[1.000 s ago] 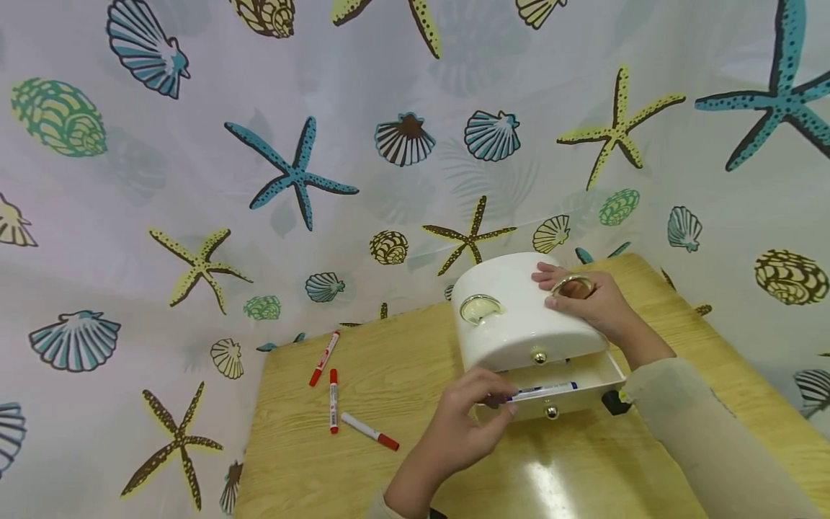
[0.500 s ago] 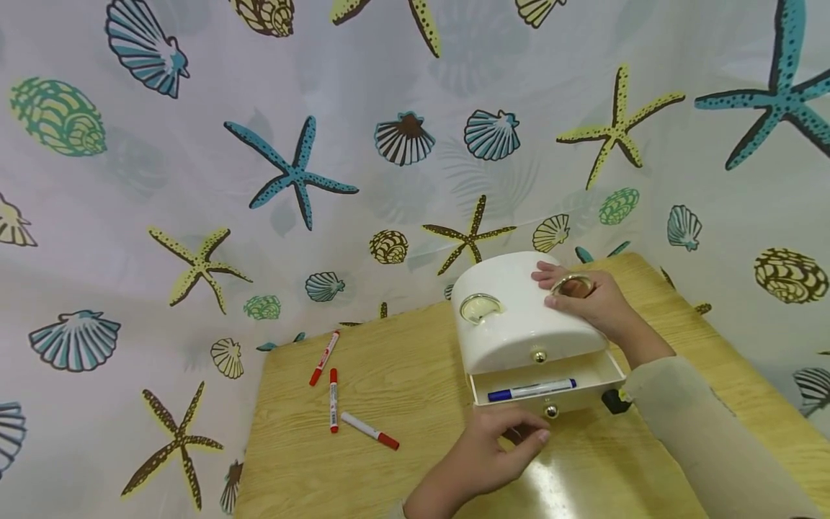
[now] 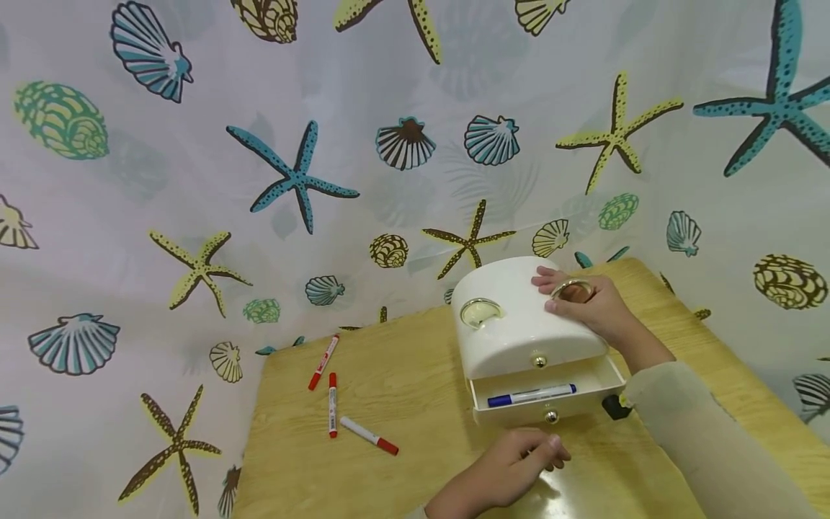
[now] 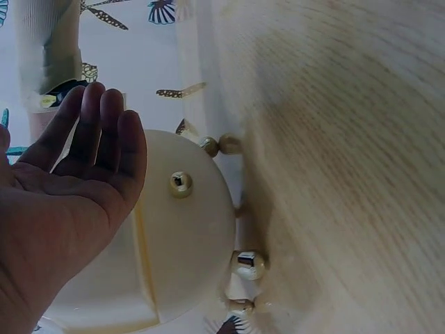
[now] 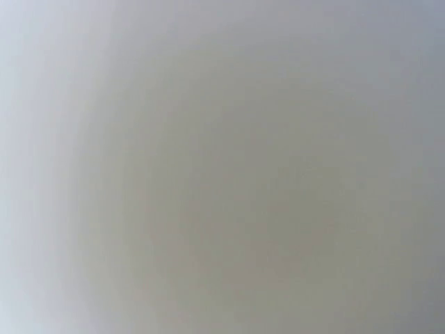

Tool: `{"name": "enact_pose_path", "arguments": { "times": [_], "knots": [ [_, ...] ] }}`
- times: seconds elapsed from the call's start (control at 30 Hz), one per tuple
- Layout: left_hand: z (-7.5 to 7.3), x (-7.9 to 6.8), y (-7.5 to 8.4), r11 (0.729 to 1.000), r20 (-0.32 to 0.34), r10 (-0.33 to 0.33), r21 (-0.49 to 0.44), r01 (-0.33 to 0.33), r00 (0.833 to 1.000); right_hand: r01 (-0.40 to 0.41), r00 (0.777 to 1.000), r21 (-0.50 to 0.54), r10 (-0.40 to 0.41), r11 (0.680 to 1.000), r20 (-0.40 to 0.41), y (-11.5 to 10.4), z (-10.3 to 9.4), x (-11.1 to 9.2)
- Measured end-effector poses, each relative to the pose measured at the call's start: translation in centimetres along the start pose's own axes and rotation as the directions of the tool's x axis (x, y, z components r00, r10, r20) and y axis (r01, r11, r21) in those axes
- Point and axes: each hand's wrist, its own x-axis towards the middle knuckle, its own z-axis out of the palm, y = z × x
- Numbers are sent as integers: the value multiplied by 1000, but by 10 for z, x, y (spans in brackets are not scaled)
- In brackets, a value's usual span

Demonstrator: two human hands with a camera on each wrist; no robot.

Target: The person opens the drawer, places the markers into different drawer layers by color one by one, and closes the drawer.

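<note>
A white drawer box (image 3: 512, 317) with a rounded top stands at the right of the table in the head view. Its lower drawer (image 3: 519, 416) is pulled out, and a blue-capped marker (image 3: 532, 395) lies inside it. My right hand (image 3: 599, 310) holds the box at its right gold-rimmed loop (image 3: 573, 282), thumb in front and fingers spread along the top. In front of the drawer, my left hand (image 3: 519, 465) hovers with loosely bent fingers and nothing in them. The left wrist view shows that hand (image 4: 76, 188) palm and fingers bare, overlapping the box front (image 4: 188, 236).
Two red-capped markers (image 3: 323, 362) (image 3: 333, 405) and a white marker with a red cap (image 3: 369, 436) lie on the left of the wooden table (image 3: 408, 382). Behind hangs a curtain (image 3: 363, 288) printed with shells and starfish. The right wrist view is only a grey blur.
My left hand has let go of the blue-capped marker, leaving it in the drawer, and moved toward me and to the right. The right hand has stayed on the box.
</note>
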Motion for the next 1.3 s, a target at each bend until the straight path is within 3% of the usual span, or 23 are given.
{"name": "enact_pose_path", "arguments": {
  "times": [0.17,0.4,0.73,0.97,1.1,1.3],
  "knots": [
    [4,6,-6,995,8,-66,-76,67,998,-23,1000,-28,23,999,-4,0,1,-1],
    [6,12,-11,985,-44,-127,-122,121,991,-20,1000,-31,20,999,-5,-1,0,-2],
    [12,20,-17,986,-81,-129,-118,119,988,-3,1000,-24,3,1000,-4,1,0,-1],
    [13,24,-19,965,-46,-198,-182,187,979,6,1000,-15,-6,1000,-3,1,-1,-1],
    [15,26,-20,959,-25,-201,-207,191,979,18,1000,-6,-18,1000,7,3,-1,-1],
    [20,30,-21,926,-3,-235,-304,223,972,27,1000,-1,-27,1000,11,5,-1,-1]
  ]
}}
